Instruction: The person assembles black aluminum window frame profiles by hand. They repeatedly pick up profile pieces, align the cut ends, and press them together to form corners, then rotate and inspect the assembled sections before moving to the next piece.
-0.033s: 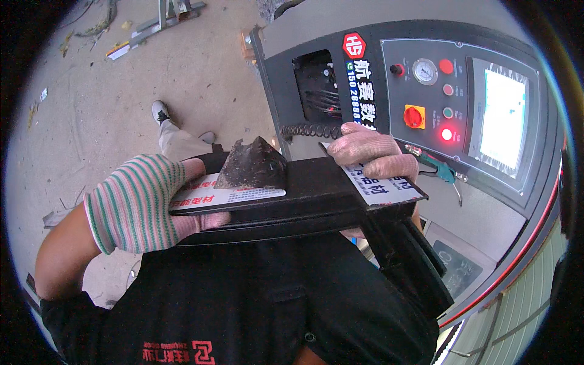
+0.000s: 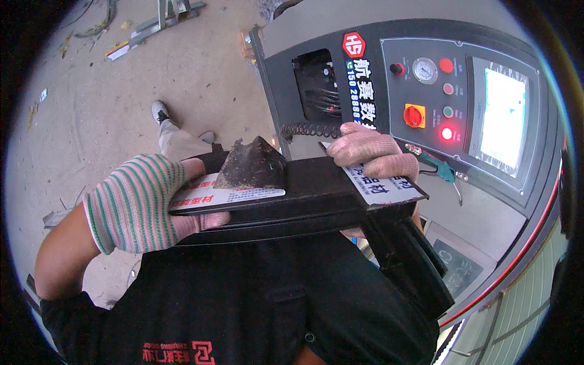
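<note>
In front of my chest is a black metal profile frame (image 2: 316, 182), with a second black length (image 2: 404, 258) angling down to the right from its right end. My left hand (image 2: 137, 204), in a pink glove with green stripes, wraps round the left end, thumb and fingers on opposite faces. My right hand (image 2: 371, 152), in a pinkish glove, has its fingers curled over the right end, beside a white printed label (image 2: 383, 187). Another white label (image 2: 243, 193) lies near my left hand. On top rests a dark, dirty triangular piece (image 2: 255, 164) with a ragged left edge.
Beyond my right hand stands a grey machine with a control panel (image 2: 398, 79), a gauge, knobs, buttons and a lit screen (image 2: 504, 118). A teal air gun (image 2: 441, 167) and a black coiled hose (image 2: 310, 130) are close by. At the far left, a metal stand (image 2: 161, 21) sits on the concrete floor.
</note>
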Demonstrator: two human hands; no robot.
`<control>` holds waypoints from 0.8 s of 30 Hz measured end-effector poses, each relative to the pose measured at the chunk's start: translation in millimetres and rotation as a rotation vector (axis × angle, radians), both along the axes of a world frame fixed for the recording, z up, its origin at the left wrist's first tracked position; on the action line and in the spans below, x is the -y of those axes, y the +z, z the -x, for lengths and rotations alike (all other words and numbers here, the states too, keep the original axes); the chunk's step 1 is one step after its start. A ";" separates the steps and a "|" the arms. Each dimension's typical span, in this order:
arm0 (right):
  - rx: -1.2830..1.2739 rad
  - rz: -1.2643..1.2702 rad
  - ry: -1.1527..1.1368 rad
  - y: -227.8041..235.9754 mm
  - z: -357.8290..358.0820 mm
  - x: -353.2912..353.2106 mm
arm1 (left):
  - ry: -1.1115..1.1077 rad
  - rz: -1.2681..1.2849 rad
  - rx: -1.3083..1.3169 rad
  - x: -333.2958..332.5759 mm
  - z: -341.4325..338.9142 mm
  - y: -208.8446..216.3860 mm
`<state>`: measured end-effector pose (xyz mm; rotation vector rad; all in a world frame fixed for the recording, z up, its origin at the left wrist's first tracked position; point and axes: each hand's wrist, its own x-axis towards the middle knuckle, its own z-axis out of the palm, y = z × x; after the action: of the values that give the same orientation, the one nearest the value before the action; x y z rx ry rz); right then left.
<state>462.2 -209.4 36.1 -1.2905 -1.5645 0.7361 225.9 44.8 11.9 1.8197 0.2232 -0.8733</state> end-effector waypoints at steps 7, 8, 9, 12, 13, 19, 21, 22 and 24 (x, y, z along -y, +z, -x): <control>-0.045 0.008 -0.009 0.7 0.5 1.6 | 0.053 0.036 0.025 2.4 -0.9 -1.9; -0.062 0.009 -0.010 1.4 0.3 1.8 | 0.045 0.040 0.027 2.0 -0.8 -2.7; -0.058 0.014 -0.010 2.1 -0.1 1.8 | 0.035 0.045 0.027 2.2 -0.5 -3.6; -0.075 0.018 -0.012 3.1 0.4 1.1 | 0.067 0.034 0.025 5.0 1.6 -3.5; -0.071 0.030 -0.008 3.0 0.9 0.5 | 0.087 0.086 0.062 4.0 1.6 -3.2; -0.046 0.010 -0.009 4.4 0.1 -3.2 | 0.063 0.110 0.005 -0.2 0.0 -2.6; -0.046 0.022 0.009 4.8 -1.4 -4.3 | 0.091 0.117 0.019 1.9 1.2 -3.6; -0.047 0.023 0.019 5.3 -3.0 -5.0 | 0.109 0.134 0.054 2.5 1.9 -4.2; -0.051 0.011 0.029 4.1 -3.9 -6.5 | 0.107 0.106 0.042 2.7 3.1 -5.3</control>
<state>466.1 -203.0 40.2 -1.2499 -1.5429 0.7912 222.9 42.0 6.6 1.7101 0.2410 -0.7578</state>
